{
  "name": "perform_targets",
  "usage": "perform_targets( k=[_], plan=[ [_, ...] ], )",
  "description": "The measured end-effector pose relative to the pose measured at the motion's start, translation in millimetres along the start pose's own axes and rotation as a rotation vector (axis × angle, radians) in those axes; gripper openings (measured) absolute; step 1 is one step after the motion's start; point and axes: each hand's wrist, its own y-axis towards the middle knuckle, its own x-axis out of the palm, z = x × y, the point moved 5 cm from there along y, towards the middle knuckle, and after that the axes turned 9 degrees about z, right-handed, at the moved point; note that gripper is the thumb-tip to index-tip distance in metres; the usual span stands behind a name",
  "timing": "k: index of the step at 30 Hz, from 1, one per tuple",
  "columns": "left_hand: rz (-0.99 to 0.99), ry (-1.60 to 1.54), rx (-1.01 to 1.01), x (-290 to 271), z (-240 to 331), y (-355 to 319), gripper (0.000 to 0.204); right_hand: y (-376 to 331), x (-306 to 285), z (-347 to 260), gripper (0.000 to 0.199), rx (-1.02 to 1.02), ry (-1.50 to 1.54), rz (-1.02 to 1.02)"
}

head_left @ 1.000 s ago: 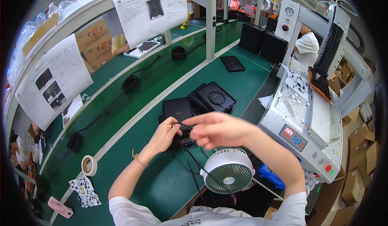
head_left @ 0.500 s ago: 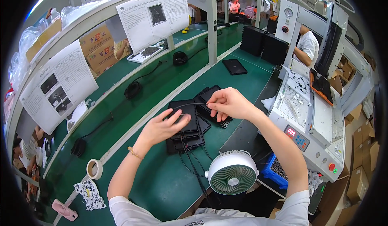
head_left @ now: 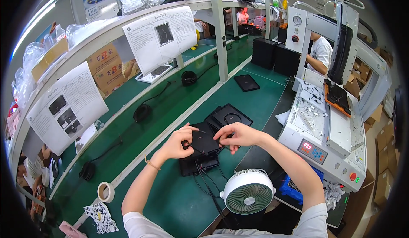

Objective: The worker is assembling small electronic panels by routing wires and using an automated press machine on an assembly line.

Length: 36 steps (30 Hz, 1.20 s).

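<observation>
Both hands are over the green tabletop (head_left: 157, 195), between its left rail and right edge. Left hand (head_left: 180, 143): fingers curled toward the thumb, a thin black cable (head_left: 203, 132) showing beside them; cannot tell whether they clamp it. Right hand (head_left: 233, 136): index finger and thumb bent close, other fingers loosely curled; grip cannot be told. Cable lies above stacked black cases (head_left: 205, 143). White fan (head_left: 249, 192) by the tabletop's near right corner; tape roll (head_left: 105, 192) at its left edge.
</observation>
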Motion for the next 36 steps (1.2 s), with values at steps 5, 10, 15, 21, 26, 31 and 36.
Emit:
perform_targets(
  k=[5, 10, 15, 21, 26, 31, 36],
  plan=[
    [0.115, -0.153, -0.004, 14, 2, 4, 0.024, 5, 16, 6, 0.027, -0.313, 0.012, -0.106],
    [0.257, -0.459, -0.393, 27, -30, -7, 0.024, 11, 16, 10, 0.022, -0.179, -0.064, -0.009],
    [0.279, -0.564, -0.836, 49, -40, -15, 0.026, 10, 16, 15, 0.021, -0.275, 0.094, 0.019],
    [0.063, -1.038, -1.042, 58, -38, -21, 0.014, 18, 25, 25, 0.033, -0.193, -0.265, 0.084],
    [0.141, -0.865, -1.041, 57, -23, -24, 0.021, 27, 32, 38, 0.037, 0.006, -0.349, 0.148],
    [0.106, -0.877, -0.854, 58, -20, -25, 0.031, 32, 29, 55, 0.034, 0.028, -0.211, 0.295],
    [0.089, -0.843, -0.971, 53, -18, -27, 0.033, 25, 19, 62, 0.036, -0.119, -0.174, 0.312]
  ],
)
